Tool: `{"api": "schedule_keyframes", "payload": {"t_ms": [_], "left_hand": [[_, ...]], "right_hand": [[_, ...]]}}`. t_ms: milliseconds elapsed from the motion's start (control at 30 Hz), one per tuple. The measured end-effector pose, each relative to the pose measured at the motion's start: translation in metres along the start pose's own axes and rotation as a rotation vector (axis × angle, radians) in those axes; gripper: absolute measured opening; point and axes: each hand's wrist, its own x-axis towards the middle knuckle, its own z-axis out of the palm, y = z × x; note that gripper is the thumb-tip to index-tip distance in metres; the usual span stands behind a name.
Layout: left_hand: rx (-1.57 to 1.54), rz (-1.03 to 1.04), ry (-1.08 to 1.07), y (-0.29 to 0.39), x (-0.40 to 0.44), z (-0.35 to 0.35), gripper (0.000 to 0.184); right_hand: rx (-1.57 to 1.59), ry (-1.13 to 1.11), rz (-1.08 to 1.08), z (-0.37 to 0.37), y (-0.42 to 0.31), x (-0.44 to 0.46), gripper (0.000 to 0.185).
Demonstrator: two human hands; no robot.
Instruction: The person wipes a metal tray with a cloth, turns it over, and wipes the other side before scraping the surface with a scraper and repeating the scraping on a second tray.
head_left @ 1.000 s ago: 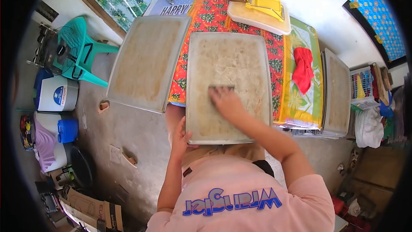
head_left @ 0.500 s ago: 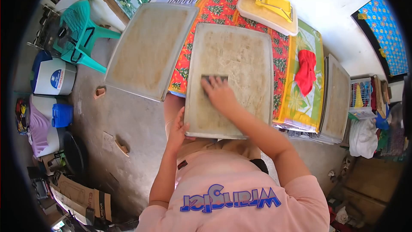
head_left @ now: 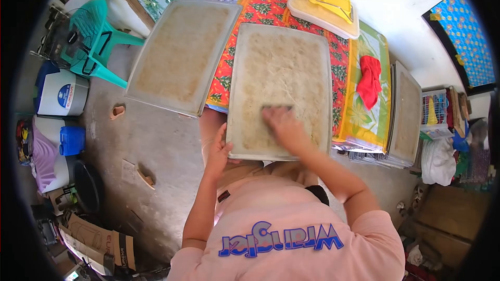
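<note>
A large metal tray [head_left: 284, 67] with brownish stains lies partly on the table and reaches out over my lap. My left hand [head_left: 219, 148] grips the tray's near left corner. My right hand [head_left: 281, 125], blurred by motion, presses a dark flat pad [head_left: 277, 108] on the tray's surface, a little below its middle. A second stained tray [head_left: 182, 54] lies to the left, jutting past the table edge. On the right side of the table is a crumpled red cloth [head_left: 369, 82].
A white container [head_left: 307, 13] with a yellow tool [head_left: 333, 4] on it stands at the table's back. More trays [head_left: 406, 114] are stacked at the right. A green chair [head_left: 99, 41] and a blue container [head_left: 72, 140] are at the left.
The right hand and the dark pad went left and up the tray, then came back right and toward me. The left hand stays at the tray's corner.
</note>
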Motion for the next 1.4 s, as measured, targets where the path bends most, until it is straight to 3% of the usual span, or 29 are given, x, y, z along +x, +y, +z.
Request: {"api": "schedule_keyframes", "payload": {"t_ms": [33,133,167,200,267,467,633,733,967,1100,1200,1300,1400], "left_hand": [[-0.006,-0.004,0.0,0.001,-0.002,0.001,0.066],[-0.014,-0.002,0.009,0.009,-0.002,0.005,0.064],[-0.011,-0.004,0.021,0.008,-0.002,0.006,0.065],[-0.012,-0.01,0.035,0.008,-0.002,0.006,0.065],[-0.006,0.016,0.039,0.007,-0.001,0.006,0.065],[-0.029,-0.018,-0.002,0.004,-0.002,0.003,0.066],[-0.049,-0.004,0.021,0.0,0.001,0.003,0.066],[-0.07,-0.021,0.01,0.003,-0.001,0.003,0.065],[-0.054,-0.014,0.006,-0.004,0.0,0.0,0.068],[-0.057,-0.043,-0.017,-0.002,0.0,-0.002,0.068],[-0.133,-0.031,-0.026,0.001,0.0,0.0,0.066],[-0.128,-0.037,-0.049,0.004,-0.003,-0.002,0.066],[-0.099,-0.032,0.014,0.002,-0.004,0.002,0.065]], "right_hand": [[0.091,-0.086,0.196,-0.024,0.014,0.015,0.045],[-0.017,0.077,0.16,-0.015,0.033,0.009,0.045],[-0.057,-0.044,0.09,-0.015,0.015,-0.005,0.046],[-0.118,0.013,-0.071,0.007,0.007,-0.025,0.047],[-0.103,0.044,-0.16,0.015,-0.008,-0.04,0.048],[-0.013,0.169,0.258,-0.003,0.068,0.041,0.04],[-0.058,-0.022,-0.213,0.025,-0.032,-0.025,0.049],[-0.055,0.135,-0.256,0.033,-0.056,-0.003,0.05],[-0.027,0.107,0.167,0.036,0.025,0.123,0.049],[-0.195,0.193,-0.048,0.063,-0.018,0.086,0.046],[-0.142,0.079,0.036,0.052,-0.013,0.1,0.049],[-0.148,0.245,0.18,0.049,0.059,0.149,0.041],[-0.124,0.24,0.253,0.036,0.098,0.17,0.036]]}}
